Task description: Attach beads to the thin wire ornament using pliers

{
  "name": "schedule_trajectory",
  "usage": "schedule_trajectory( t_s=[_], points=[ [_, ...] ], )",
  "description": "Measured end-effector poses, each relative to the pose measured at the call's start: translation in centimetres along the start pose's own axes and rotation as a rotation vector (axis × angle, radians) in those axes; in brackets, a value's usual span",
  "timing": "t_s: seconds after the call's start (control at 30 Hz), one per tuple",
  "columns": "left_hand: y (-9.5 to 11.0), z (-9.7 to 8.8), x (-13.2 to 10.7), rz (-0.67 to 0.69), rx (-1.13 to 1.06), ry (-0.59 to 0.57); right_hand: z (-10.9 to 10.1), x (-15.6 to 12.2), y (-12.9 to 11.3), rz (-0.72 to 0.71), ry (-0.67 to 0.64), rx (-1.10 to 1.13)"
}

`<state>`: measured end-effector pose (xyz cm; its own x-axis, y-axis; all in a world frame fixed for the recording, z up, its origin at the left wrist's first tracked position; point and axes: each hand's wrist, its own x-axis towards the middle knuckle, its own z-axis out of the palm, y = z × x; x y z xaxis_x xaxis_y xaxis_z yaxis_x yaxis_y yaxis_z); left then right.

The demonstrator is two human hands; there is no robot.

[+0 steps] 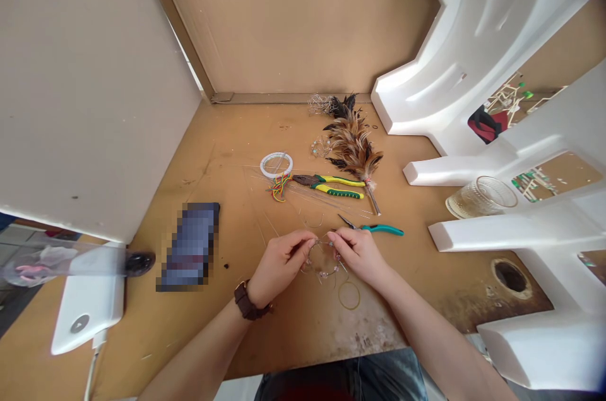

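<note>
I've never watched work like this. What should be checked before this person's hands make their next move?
1. Beaded wire ring held by both hands: ok, the left hand and right hand pinch it.
2. Beads fixed on the wire: cannot tell, the fingers hide part of the ring.
3. Green-handled pliers within reach: ok, they lie just beyond the right hand.
4. Yellow-and-green pliers to hand: ok, they lie farther up the board.
5. Loose wire out of the way: not ok, thin strands lie near the hands.

Two hands (317,256), two pliers (329,186), one glass (481,197), one feather bunch (353,148).
</note>
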<state>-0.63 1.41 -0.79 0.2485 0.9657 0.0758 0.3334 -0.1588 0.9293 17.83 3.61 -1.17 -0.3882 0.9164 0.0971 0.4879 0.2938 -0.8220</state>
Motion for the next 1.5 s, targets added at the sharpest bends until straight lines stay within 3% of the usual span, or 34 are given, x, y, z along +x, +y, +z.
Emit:
schedule_trajectory(
  t_s=[0.57,0.87,1.1,1.33,1.5],
  points=[
    [0.6,-0.8,0.4,-0.222,-0.413,-0.015,-0.1,0.1,0.7,0.087,-0.009,0.154],
    [0.7,-1.3,0.4,-0.273,-0.474,-0.042,0.0,0.1,1.0,0.168,-0.06,0.229],
    [0.5,-1.9,0.5,-0.148,-0.319,0.087,-0.1,-0.3,1.2,0.107,-0.302,0.19],
    [0.6,-2.5,0.5,-0.189,-0.234,0.012,0.2,-0.3,1.0,0.127,-0.306,0.27],
    [0.5,-1.7,0.2,-0.13,-0.206,-0.192,0.7,-0.3,0.5,0.132,-0.286,0.287]
  ],
)
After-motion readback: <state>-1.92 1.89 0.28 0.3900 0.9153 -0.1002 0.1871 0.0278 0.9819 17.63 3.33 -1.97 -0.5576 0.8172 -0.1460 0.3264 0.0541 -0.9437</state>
